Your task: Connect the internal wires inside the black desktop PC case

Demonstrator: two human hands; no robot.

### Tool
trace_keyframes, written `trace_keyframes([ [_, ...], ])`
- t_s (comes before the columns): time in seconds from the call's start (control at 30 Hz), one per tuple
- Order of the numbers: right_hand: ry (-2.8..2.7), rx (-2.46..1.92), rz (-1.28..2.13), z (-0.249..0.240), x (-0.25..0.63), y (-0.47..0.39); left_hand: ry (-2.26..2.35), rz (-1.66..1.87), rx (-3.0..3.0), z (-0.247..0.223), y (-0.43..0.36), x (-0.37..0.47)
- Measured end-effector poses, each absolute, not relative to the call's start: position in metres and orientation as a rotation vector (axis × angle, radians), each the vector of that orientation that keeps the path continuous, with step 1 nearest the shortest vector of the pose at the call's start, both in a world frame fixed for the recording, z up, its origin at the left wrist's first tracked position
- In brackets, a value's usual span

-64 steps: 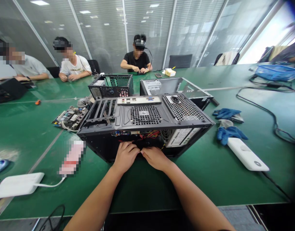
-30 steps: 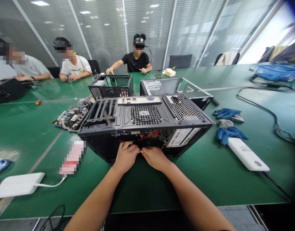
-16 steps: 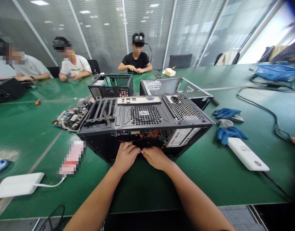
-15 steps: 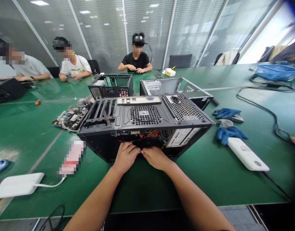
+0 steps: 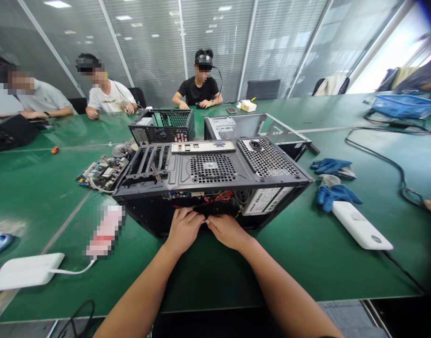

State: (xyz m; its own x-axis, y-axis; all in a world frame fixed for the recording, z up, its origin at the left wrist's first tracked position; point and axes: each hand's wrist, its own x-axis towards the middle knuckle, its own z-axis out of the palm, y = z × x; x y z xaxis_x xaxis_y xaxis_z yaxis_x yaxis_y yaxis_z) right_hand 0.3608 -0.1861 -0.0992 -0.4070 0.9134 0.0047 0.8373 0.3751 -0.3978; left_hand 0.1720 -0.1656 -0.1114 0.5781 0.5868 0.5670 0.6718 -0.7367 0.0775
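Observation:
A black computer case stands in front of me, its grille-covered back panel facing up and its open side towards me. At that opening, my left hand and my right hand meet with their fingertips nearly touching. Both have curled, pinched fingers; whatever is between them is hidden or too small to make out. Just beyond the hands, red and yellow wires run inside the case. A power supply with a white label sits in the case's right part.
Left of the case lies a circuit board. Two more open cases, one black and one silver-grey, stand behind. Blue gloves and a white power bank lie right. A blue basket is farther back. Several people sit around the table.
My hands and the case look almost the same. Across the table, the person in black has moved one hand leftward, and the person in white has shifted a hand to the right.

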Motion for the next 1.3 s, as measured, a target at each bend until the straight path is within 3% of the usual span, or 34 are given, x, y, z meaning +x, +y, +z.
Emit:
trace_keyframes([
  [1.3, -2.422, -1.537, 0.483, -0.1037, 0.3613, -0.1852, -1.165, -0.81, -2.742, -0.1138, -0.165, 0.1723],
])
